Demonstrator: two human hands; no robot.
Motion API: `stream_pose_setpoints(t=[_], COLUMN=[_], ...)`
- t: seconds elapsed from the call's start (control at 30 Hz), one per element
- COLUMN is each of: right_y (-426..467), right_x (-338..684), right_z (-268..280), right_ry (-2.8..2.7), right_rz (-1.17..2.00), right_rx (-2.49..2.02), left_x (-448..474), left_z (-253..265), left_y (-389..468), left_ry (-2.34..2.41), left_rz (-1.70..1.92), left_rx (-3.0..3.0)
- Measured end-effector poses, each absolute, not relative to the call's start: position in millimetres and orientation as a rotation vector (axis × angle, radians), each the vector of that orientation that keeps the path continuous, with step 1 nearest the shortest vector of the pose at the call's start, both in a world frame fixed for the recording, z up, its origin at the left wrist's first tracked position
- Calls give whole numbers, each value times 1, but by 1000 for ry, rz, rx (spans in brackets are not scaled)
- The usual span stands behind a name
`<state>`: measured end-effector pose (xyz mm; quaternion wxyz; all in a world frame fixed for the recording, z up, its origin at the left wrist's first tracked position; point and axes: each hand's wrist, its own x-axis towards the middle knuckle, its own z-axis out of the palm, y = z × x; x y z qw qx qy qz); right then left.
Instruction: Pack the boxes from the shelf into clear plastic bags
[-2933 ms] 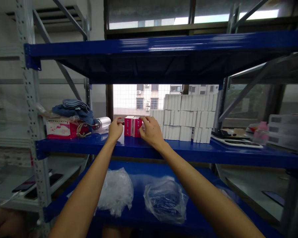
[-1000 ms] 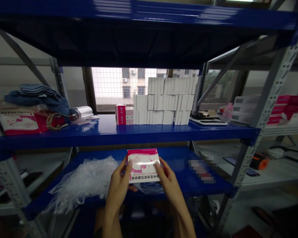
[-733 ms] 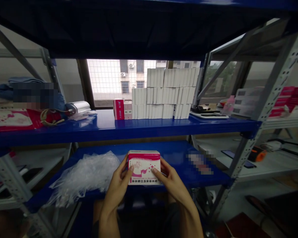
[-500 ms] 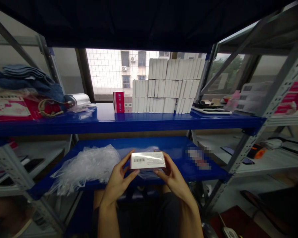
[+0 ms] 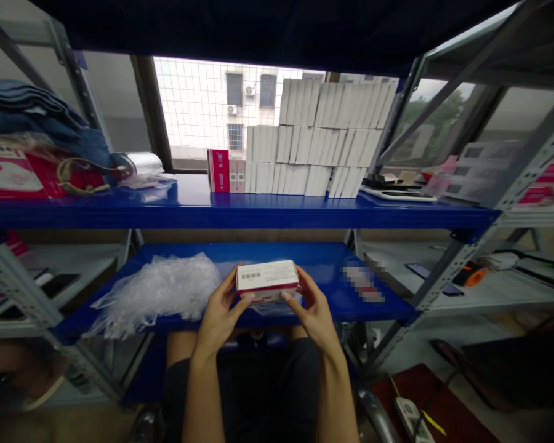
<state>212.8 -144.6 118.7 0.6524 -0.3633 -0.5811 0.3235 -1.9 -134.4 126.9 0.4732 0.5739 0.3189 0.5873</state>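
Note:
Between my two hands is a small cardboard box [image 5: 266, 275], white on top with a barcode and printed text, and red and white on the side facing me. My left hand [image 5: 221, 314] grips its left end, thumb on the near lower edge. At the right end, my right hand [image 5: 314, 312] holds it the same way, thumb against the near side. The box is held above the blue lower shelf [image 5: 240, 251]. Some clear plastic lies partly hidden beneath it. A heap of clear plastic bags [image 5: 166, 289] lies just left of my left hand.
On the upper blue shelf [image 5: 184, 215] stand stacked white boxes [image 5: 323, 141], with a red box [image 5: 218, 171] at their left. Folded denim [image 5: 32, 111] and a silvery roll [image 5: 141, 165] are further left. A blurred-out item [image 5: 364, 282] lies right on the lower shelf.
The box has tipped so that its red near side now shows, and it sits slightly more to the left. Both hands keep hold. The camera view has shifted a little.

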Motion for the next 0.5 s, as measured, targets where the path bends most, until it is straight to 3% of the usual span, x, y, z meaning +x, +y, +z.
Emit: stream_pose_setpoints(t=[0.27, 0.5], right_y=[-123, -90], right_x=[202, 198], right_z=[107, 57], right_ry=[-938, -883], right_rz=[774, 603], right_rx=[-1073, -1299], left_x=[41, 61], left_z=[120, 61], left_y=[-112, -56], left_ry=[1059, 1384], left_rz=[1621, 1455], left_rx=[1103, 1234])
